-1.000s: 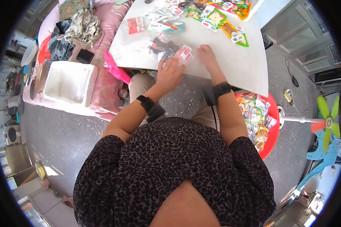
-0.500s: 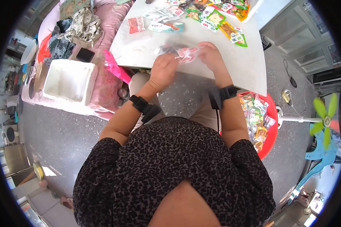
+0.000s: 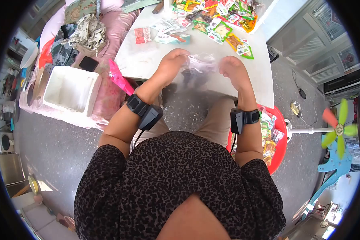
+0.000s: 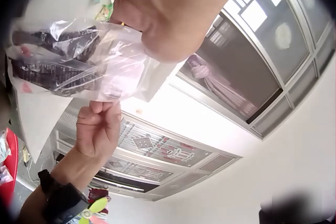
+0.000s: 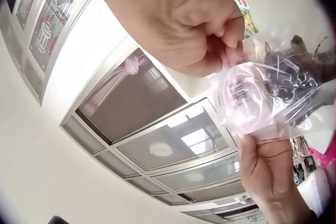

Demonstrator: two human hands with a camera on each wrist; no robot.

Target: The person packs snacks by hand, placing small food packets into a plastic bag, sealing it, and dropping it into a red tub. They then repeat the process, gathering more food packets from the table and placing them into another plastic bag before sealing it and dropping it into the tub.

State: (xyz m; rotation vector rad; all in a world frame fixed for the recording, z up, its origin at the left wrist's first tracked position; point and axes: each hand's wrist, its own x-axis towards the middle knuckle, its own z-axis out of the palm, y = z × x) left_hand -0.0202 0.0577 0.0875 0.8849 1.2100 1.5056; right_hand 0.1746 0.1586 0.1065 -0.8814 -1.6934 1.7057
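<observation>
A clear plastic bag (image 3: 201,66) with dark pieces inside is stretched between both hands at the table's near edge. Toward its upper end a pale panel with a barcode (image 5: 240,92) shows through the film. My left hand (image 3: 173,66) pinches one side of the bag's upper end. At the opposite side, my right hand (image 3: 234,72) pinches it with curled fingers. In the left wrist view the dark contents (image 4: 55,69) hang away from the hands. What the dark pieces are cannot be made out.
Several flat packets (image 3: 170,37) lie on the white table (image 3: 252,80), with a pile of colourful snack packs (image 3: 222,26) at its far side. A red tub (image 3: 281,150) of packets stands on the floor at right. On the left, a foam box (image 3: 70,90) rests on pink bedding.
The bag has come up off the table and toward the body, turned so its dark contents hang nearest the person. Both hands now grip its upper end; earlier the right hand was apart from it.
</observation>
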